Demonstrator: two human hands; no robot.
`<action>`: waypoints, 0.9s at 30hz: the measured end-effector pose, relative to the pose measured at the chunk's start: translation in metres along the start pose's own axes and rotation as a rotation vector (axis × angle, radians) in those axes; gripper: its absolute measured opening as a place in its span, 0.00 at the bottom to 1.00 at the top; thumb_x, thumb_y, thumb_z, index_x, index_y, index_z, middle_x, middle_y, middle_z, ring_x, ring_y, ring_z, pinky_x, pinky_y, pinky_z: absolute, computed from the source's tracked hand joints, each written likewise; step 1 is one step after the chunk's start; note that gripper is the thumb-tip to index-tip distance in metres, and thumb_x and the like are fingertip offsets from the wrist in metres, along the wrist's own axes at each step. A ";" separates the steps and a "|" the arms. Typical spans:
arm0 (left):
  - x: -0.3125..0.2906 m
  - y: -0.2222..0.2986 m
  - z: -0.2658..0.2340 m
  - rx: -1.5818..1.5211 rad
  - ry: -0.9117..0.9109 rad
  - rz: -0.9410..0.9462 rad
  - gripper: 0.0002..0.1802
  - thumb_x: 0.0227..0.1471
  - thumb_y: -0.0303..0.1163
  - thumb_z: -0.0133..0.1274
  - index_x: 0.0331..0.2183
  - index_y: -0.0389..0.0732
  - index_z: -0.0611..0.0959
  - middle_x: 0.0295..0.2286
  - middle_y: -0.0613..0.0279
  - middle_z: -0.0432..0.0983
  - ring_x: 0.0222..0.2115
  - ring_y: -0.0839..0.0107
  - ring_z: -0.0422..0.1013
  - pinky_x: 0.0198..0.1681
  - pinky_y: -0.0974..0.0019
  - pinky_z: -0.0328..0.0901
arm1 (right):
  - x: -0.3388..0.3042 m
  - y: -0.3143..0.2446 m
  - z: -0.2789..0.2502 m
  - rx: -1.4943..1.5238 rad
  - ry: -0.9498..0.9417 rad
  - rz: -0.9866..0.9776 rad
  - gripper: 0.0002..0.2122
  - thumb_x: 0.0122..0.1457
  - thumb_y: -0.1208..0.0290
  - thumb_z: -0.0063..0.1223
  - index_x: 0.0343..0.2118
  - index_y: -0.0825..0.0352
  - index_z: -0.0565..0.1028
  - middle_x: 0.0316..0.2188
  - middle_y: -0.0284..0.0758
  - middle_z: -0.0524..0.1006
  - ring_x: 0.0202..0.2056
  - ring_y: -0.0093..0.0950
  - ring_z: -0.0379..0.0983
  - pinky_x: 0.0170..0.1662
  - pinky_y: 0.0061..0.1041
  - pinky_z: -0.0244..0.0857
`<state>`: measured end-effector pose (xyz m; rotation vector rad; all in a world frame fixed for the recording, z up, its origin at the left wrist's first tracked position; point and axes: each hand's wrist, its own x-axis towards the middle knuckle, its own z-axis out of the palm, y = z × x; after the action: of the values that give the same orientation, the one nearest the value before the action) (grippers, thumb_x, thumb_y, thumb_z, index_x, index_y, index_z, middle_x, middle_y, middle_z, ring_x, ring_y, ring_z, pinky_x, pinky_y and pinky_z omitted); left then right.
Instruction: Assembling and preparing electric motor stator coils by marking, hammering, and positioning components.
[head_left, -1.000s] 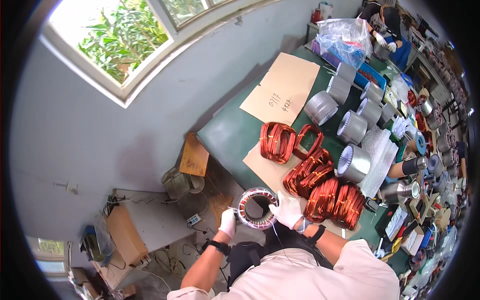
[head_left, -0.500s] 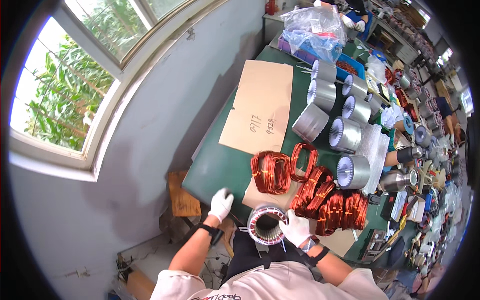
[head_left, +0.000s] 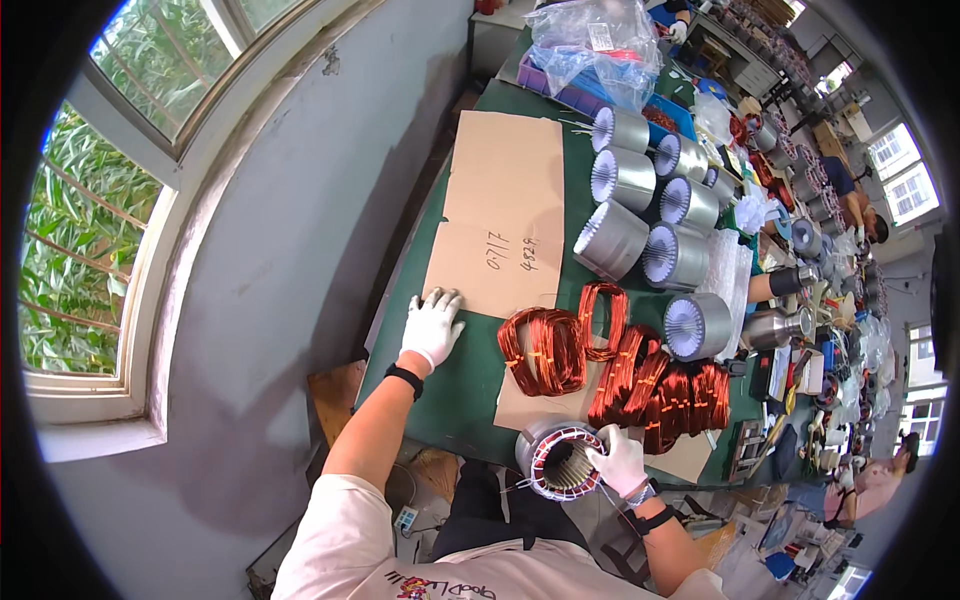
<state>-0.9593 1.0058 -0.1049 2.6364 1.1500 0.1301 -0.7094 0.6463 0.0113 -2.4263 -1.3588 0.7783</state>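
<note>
My right hand (head_left: 620, 464), in a white glove, grips the rim of a motor stator (head_left: 540, 447) at the table's near edge. The stator's open end, ringed with red and white windings, faces me. My left hand (head_left: 432, 330), also gloved, rests with fingers spread at the lower left corner of a cardboard sheet (head_left: 505, 200) with handwriting. Beyond the stator lie bundles of copper wire coils (head_left: 542, 350), tied with yellow strips, partly on another cardboard piece (head_left: 535, 405). A slimmer coil (head_left: 603, 320) stands beside them, and more coil bundles (head_left: 690, 402) are at the right.
Several silver stator cores (head_left: 697, 326) with white slot liners stand along the green table (head_left: 450, 395). Farther off are a purple crate (head_left: 565, 92) and plastic bags (head_left: 600, 45). A steel flask (head_left: 775, 328) stands right. The windowed wall (head_left: 290, 220) runs along the left; other people work at the right.
My left hand has moved from the table's near edge forward onto the cardboard corner. The stator, held in my right hand, has shifted right and tilted, showing more of its side.
</note>
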 end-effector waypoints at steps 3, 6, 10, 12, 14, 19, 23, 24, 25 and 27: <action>0.004 -0.008 0.009 -0.043 0.047 -0.042 0.29 0.57 0.39 0.60 0.57 0.38 0.76 0.60 0.52 0.70 0.63 0.53 0.63 0.66 0.43 0.57 | 0.000 -0.006 0.002 -0.002 -0.001 0.019 0.16 0.54 0.58 0.69 0.39 0.62 0.77 0.24 0.40 0.82 0.29 0.42 0.82 0.36 0.41 0.76; 0.019 -0.013 0.018 -0.409 0.366 -0.527 0.31 0.49 0.35 0.66 0.51 0.32 0.76 0.51 0.40 0.73 0.54 0.42 0.68 0.59 0.47 0.65 | 0.000 0.002 0.008 -0.009 0.056 -0.045 0.17 0.54 0.57 0.69 0.39 0.62 0.78 0.24 0.40 0.82 0.29 0.42 0.82 0.36 0.40 0.75; 0.050 -0.028 0.017 -0.947 0.294 -0.926 0.28 0.49 0.36 0.67 0.48 0.29 0.80 0.44 0.44 0.81 0.46 0.52 0.78 0.52 0.55 0.70 | 0.001 -0.001 0.006 0.041 0.021 0.010 0.16 0.54 0.58 0.69 0.38 0.63 0.77 0.24 0.40 0.82 0.28 0.42 0.82 0.34 0.40 0.75; 0.048 -0.044 0.020 -1.028 0.177 -0.784 0.23 0.50 0.34 0.66 0.44 0.28 0.85 0.38 0.47 0.85 0.39 0.61 0.80 0.46 0.61 0.72 | 0.001 -0.003 0.003 0.042 0.018 0.010 0.16 0.54 0.59 0.69 0.38 0.63 0.77 0.24 0.40 0.81 0.28 0.42 0.82 0.34 0.41 0.75; 0.050 -0.043 0.019 -1.061 0.212 -0.655 0.18 0.51 0.33 0.65 0.41 0.29 0.88 0.34 0.50 0.87 0.36 0.65 0.81 0.44 0.63 0.71 | 0.000 -0.003 0.003 0.037 0.021 0.015 0.16 0.54 0.59 0.69 0.38 0.63 0.77 0.24 0.40 0.81 0.28 0.42 0.82 0.35 0.41 0.75; 0.024 -0.141 -0.024 -1.216 0.302 -0.352 0.16 0.55 0.26 0.60 0.45 0.29 0.86 0.38 0.57 0.86 0.36 0.70 0.80 0.44 0.63 0.72 | 0.002 -0.008 0.010 0.052 -0.001 -0.008 0.16 0.53 0.59 0.69 0.39 0.63 0.77 0.25 0.40 0.82 0.29 0.43 0.82 0.35 0.40 0.76; 0.006 -0.164 -0.084 -0.995 -0.129 -0.573 0.17 0.59 0.31 0.59 0.49 0.36 0.84 0.33 0.68 0.83 0.28 0.81 0.73 0.27 0.69 0.65 | -0.001 -0.001 0.002 0.073 0.009 0.031 0.16 0.53 0.61 0.70 0.39 0.63 0.77 0.25 0.40 0.82 0.29 0.43 0.82 0.35 0.40 0.76; -0.010 -0.175 -0.092 -0.915 -0.196 -0.635 0.18 0.58 0.32 0.60 0.49 0.35 0.84 0.33 0.66 0.82 0.28 0.77 0.74 0.29 0.68 0.68 | 0.001 -0.003 0.002 0.080 0.011 0.015 0.15 0.53 0.61 0.70 0.38 0.63 0.77 0.24 0.40 0.82 0.29 0.42 0.82 0.35 0.39 0.76; -0.023 -0.177 -0.092 -0.727 -0.225 -0.609 0.21 0.54 0.34 0.62 0.48 0.34 0.84 0.35 0.58 0.84 0.35 0.67 0.77 0.39 0.62 0.70 | 0.002 -0.004 0.003 0.087 0.008 0.003 0.15 0.52 0.62 0.70 0.38 0.63 0.77 0.24 0.40 0.82 0.28 0.41 0.82 0.34 0.39 0.75; -0.039 -0.156 -0.081 -0.124 -0.324 -0.529 0.28 0.47 0.39 0.67 0.49 0.34 0.83 0.46 0.45 0.82 0.47 0.46 0.78 0.53 0.52 0.71 | 0.002 -0.003 0.003 0.103 0.011 0.001 0.15 0.52 0.63 0.70 0.37 0.64 0.77 0.22 0.39 0.81 0.26 0.39 0.82 0.32 0.37 0.75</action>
<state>-1.1112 1.0956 -0.0687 2.0623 1.5995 -0.3042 -0.7121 0.6497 0.0092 -2.3491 -1.2808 0.8138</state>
